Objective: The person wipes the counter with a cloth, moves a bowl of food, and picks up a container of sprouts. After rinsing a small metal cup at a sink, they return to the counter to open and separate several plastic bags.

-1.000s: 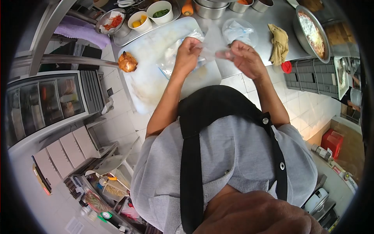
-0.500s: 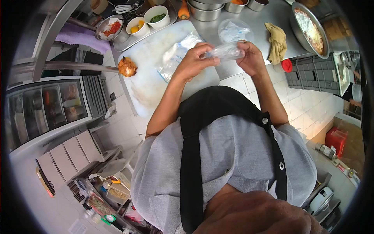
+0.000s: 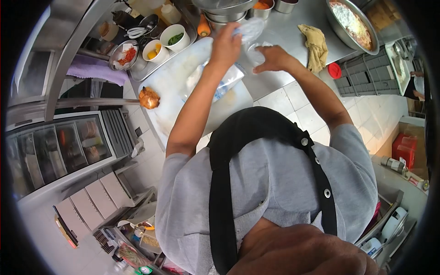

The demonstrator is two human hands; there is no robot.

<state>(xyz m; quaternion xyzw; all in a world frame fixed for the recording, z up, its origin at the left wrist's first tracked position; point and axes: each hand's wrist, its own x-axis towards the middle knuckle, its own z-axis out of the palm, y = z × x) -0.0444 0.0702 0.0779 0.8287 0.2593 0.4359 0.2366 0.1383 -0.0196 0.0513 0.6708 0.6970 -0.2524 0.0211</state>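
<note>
My left hand (image 3: 225, 48) is closed on crumpled clear plastic film (image 3: 250, 29), holding it above the steel counter near the stacked pans. My right hand (image 3: 275, 58) has its thumb and fingers around the side of a clear plastic bowl (image 3: 253, 54); the hand and film hide part of that bowl. Beneath my left forearm lies a clear plastic bag with blue print (image 3: 231, 79), on the white cutting board (image 3: 176, 75). A browned, onion-like item (image 3: 149, 97) sits at the board's left edge.
Beyond the board are a bowl of greens (image 3: 175, 39), a bowl with yellow yolks (image 3: 155, 51), red shreds (image 3: 126, 56) and a carrot (image 3: 203, 26). To the right lie a tan cloth (image 3: 315, 47) and a large steel bowl (image 3: 354, 25) with white powder.
My hands have moved apart. The left has gone forward with the film; the right has let go of it and is now at the bowl, which sits nearer me.
</note>
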